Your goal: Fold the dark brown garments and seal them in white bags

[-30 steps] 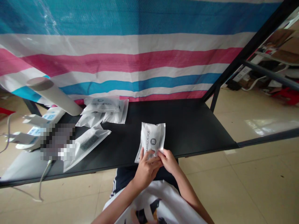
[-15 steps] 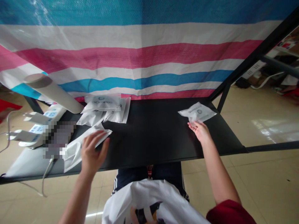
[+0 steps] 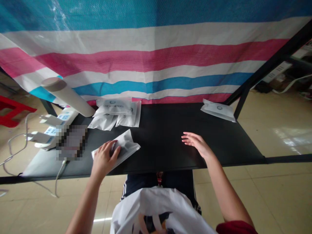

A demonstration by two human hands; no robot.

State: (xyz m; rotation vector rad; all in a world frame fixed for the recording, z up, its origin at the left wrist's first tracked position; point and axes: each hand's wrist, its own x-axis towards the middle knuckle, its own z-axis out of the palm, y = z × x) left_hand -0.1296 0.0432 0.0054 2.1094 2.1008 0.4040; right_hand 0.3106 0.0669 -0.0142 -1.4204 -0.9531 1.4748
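"OCKBROS" on top white pouch point(image 3: 113, 109)

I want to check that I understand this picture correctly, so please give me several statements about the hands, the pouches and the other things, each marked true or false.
1. The left hand touches a white pouch. True.
2. The right hand holds a pouch. False: it holds nothing.
3. Another pouch lies near the far right corner of the black table. True.
4. The white cylinder is at the table's right end. False: it is at the left end.
5. Two white plugs are at the power strip. True.
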